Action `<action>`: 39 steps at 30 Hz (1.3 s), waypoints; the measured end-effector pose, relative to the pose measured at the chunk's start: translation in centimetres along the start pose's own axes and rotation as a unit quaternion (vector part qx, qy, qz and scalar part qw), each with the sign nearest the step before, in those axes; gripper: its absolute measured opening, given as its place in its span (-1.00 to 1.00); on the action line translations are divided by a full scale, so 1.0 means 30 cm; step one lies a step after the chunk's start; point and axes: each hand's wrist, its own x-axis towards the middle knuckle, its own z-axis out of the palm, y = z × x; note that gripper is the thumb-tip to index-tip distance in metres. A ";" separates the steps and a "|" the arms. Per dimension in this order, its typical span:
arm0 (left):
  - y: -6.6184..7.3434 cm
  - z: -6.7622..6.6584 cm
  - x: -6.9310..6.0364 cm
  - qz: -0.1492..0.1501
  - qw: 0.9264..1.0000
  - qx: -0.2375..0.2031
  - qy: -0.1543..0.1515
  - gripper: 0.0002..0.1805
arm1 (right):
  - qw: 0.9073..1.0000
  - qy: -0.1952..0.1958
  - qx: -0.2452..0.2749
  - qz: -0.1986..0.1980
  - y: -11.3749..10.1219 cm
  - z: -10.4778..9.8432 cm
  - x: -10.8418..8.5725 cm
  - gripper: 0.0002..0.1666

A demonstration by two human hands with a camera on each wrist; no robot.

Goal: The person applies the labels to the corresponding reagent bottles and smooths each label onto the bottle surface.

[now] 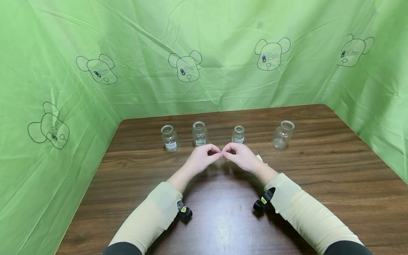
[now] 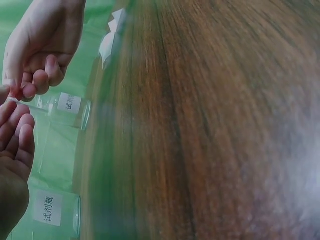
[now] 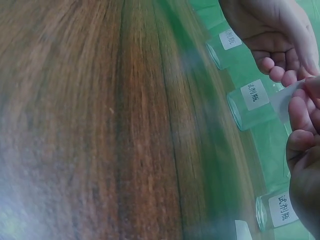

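Note:
My left hand [image 1: 205,156] and right hand [image 1: 240,156] meet fingertip to fingertip above the table, thumbs against forefingers. Between them, in the right wrist view, they pinch a small whitish paper slip [image 3: 286,102]; fingers hide part of it. Just behind the hands stand glass bottles with wide open mouths and white labels: the left one [image 1: 170,138], the second [image 1: 199,132] and a smaller one [image 1: 238,134]. A fourth glass bottle [image 1: 283,134] stands to the right, with no label visible. Beside my right hand, partly hidden, lies white paper [image 2: 110,40].
All this is on a brown wood-grain table [image 1: 134,170]. A green curtain [image 1: 220,81] with printed mouse heads hangs around its back and sides. Each sleeve has a small black camera strapped at the wrist.

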 end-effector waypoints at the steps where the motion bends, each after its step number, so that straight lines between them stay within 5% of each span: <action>1: -0.002 0.001 0.000 0.001 1.000 0.003 0.000 -0.88 | 1.000 0.000 -0.001 0.002 -0.003 0.001 0.000 -0.88; 26: -0.025 -0.030 -0.026 -0.044 0.999 -0.003 0.031 -0.96 | 1.000 0.013 -0.006 0.004 0.014 -0.023 -0.021 -0.81; 39: -0.043 -0.050 -0.036 -0.043 0.998 0.001 0.048 -0.97 | 1.000 0.028 0.000 0.010 0.025 -0.053 -0.042 -0.84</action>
